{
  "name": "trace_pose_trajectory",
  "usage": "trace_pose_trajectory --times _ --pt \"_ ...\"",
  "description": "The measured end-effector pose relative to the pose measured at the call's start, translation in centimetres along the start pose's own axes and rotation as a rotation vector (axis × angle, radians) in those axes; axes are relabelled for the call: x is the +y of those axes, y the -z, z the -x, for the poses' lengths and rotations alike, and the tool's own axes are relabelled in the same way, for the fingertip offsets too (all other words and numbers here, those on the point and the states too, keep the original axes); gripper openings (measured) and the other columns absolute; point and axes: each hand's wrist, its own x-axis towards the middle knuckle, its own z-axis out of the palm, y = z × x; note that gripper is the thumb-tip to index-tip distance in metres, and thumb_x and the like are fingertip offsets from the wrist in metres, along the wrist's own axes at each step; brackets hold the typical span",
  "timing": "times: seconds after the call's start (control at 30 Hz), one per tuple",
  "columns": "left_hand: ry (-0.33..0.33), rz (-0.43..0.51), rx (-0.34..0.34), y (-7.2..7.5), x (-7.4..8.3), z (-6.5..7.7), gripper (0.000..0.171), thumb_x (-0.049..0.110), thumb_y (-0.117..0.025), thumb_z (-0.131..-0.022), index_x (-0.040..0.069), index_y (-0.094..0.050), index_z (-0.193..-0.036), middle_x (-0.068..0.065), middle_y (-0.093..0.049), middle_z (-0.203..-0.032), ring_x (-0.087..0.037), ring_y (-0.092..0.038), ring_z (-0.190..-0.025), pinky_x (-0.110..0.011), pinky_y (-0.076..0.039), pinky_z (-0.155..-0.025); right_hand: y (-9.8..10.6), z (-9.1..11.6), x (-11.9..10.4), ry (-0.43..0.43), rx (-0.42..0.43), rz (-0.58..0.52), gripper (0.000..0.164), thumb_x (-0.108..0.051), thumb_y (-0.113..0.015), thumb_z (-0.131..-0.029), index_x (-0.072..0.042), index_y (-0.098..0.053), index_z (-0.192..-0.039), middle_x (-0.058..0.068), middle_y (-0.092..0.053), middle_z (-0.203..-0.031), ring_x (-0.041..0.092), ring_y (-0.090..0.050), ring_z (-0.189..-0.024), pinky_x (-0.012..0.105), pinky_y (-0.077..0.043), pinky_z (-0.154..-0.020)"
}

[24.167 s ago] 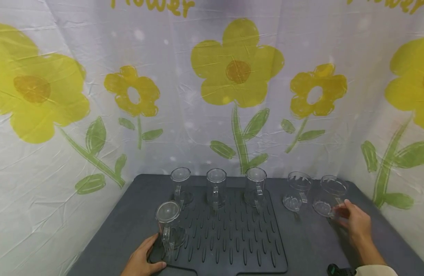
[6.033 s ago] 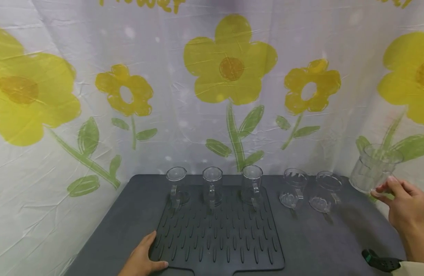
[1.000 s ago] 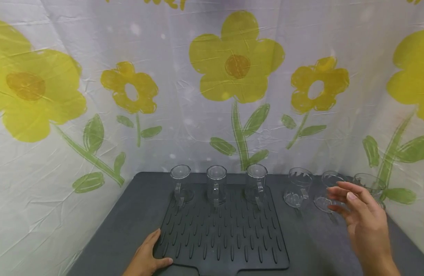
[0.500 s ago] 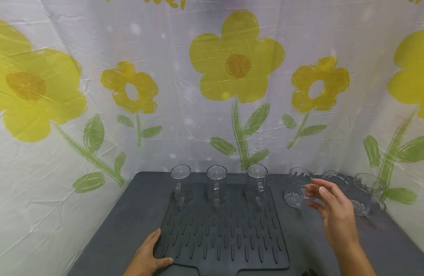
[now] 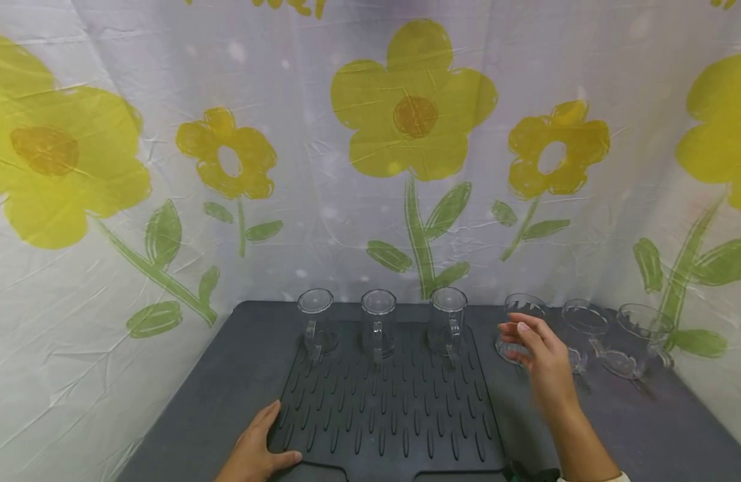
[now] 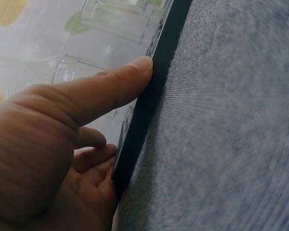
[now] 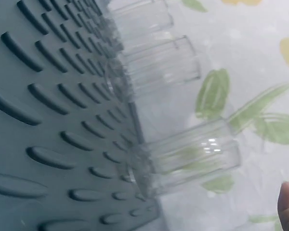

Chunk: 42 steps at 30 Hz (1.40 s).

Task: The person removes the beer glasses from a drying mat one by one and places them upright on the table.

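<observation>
My left hand point(image 5: 258, 445) rests at the near left corner of a dark ribbed drying mat point(image 5: 394, 402), thumb on its front edge and fingers along its left edge. In the left wrist view the straight thumb point(image 6: 111, 91) touches the mat's side. My right hand point(image 5: 545, 368) is raised with loosely bent fingers and nothing in them; it partly hides a clear glass mug point(image 5: 525, 304). Two more mugs, a middle one point(image 5: 584, 320) and an outer one point(image 5: 641, 338), stand upright to its right. On the mat's far edge, three mugs point(image 5: 316, 325) stand bottom up.
The mat lies on a dark grey table point(image 5: 201, 388). Close behind the mugs hangs a white curtain point(image 5: 310, 221) with yellow flowers, which also closes in both sides. A dark strap-like object point(image 5: 527, 472) shows under my right wrist.
The mug once at the mat's near left now stands upright at far right; my right hand held it 6 seconds ago. Since letting go, that hand has moved left. The left hand stays put.
</observation>
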Motion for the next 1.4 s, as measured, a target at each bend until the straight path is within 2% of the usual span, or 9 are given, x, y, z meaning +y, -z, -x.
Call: trace_pose_trajectory --times 0.23,0.37,0.5,0.63,0.73,1.07,1.4 --pt "-0.007 0.007 -0.002 -0.1 -0.1 0.0 0.112 0.039 -0.091 -0.061 -0.013 -0.034 -0.142 -0.035 -0.032 -0.142 -0.055 -0.032 -0.127 -0.066 -0.035 -0.097 -0.9 -0.7 1.8 -0.045 0.01 0.009 0.03 -0.024 -0.047 -0.104 0.0 -0.055 -0.121 0.009 -0.064 -0.106 0.022 -0.058 -0.097 0.033 -0.054 -0.075" --pt "-0.003 0.018 0.0 -0.1 -0.2 0.0 0.113 0.04 -0.091 -0.061 -0.013 -0.033 -0.143 -0.035 -0.031 -0.143 -0.055 -0.032 -0.127 -0.066 -0.034 -0.096 -1.4 -1.3 2.9 -0.068 0.018 0.054 0.035 -0.027 -0.046 -0.105 0.002 -0.054 -0.123 0.01 -0.064 -0.107 0.022 -0.057 -0.098 0.034 -0.054 -0.075" --pt "-0.01 0.012 0.004 0.0 -0.3 0.0 0.114 0.042 -0.091 -0.061 -0.013 -0.033 -0.143 -0.035 -0.031 -0.143 -0.055 -0.032 -0.127 -0.066 -0.035 -0.096 -2.0 -1.9 4.2 -0.134 0.038 0.096 0.038 -0.03 -0.045 -0.105 0.002 -0.054 -0.123 0.012 -0.064 -0.107 0.022 -0.057 -0.098 0.038 -0.051 -0.077" --pt "-0.017 0.015 0.008 0.0 -0.4 0.0 0.114 0.043 -0.09 -0.061 -0.012 -0.034 -0.143 -0.034 -0.032 -0.143 -0.055 -0.032 -0.127 -0.066 -0.034 -0.097 -2.7 -2.5 5.6 -0.211 0.076 0.069 0.037 -0.031 -0.048 -0.103 0.001 -0.056 -0.12 0.011 -0.065 -0.105 0.024 -0.058 -0.098 0.043 -0.049 -0.079" --pt "-0.014 0.013 0.009 0.0 -0.3 0.0 0.113 0.042 -0.091 -0.061 -0.012 -0.034 -0.143 -0.033 -0.032 -0.143 -0.054 -0.032 -0.128 -0.066 -0.034 -0.097 -3.1 -2.8 6.4 -0.249 0.086 0.051 0.036 -0.031 -0.05 -0.103 0.0 -0.057 -0.12 0.008 -0.066 -0.103 0.024 -0.058 -0.099 0.042 -0.049 -0.079" --pt "-0.009 0.003 0.006 0.0 -0.2 0.0 0.113 0.041 -0.09 -0.062 -0.012 -0.033 -0.143 -0.034 -0.032 -0.143 -0.054 -0.033 -0.127 -0.066 -0.035 -0.096 -3.8 -3.3 8.5 -0.321 0.075 0.044 0.045 -0.034 -0.049 -0.103 0.007 -0.054 -0.124 0.015 -0.063 -0.106 0.03 -0.055 -0.103 0.051 -0.046 -0.086" --pt "-0.021 0.004 0.02 0.0 -0.1 0.1 0.112 0.041 -0.09 -0.062 -0.012 -0.034 -0.143 -0.034 -0.033 -0.142 -0.055 -0.034 -0.127 -0.066 -0.036 -0.096 -4.9 -3.5 10.1 -0.38 0.035 0.031 0.043 -0.034 -0.051 -0.101 0.007 -0.06 -0.111 0.017 -0.064 -0.105 0.03 -0.055 -0.1 0.053 -0.047 -0.084"
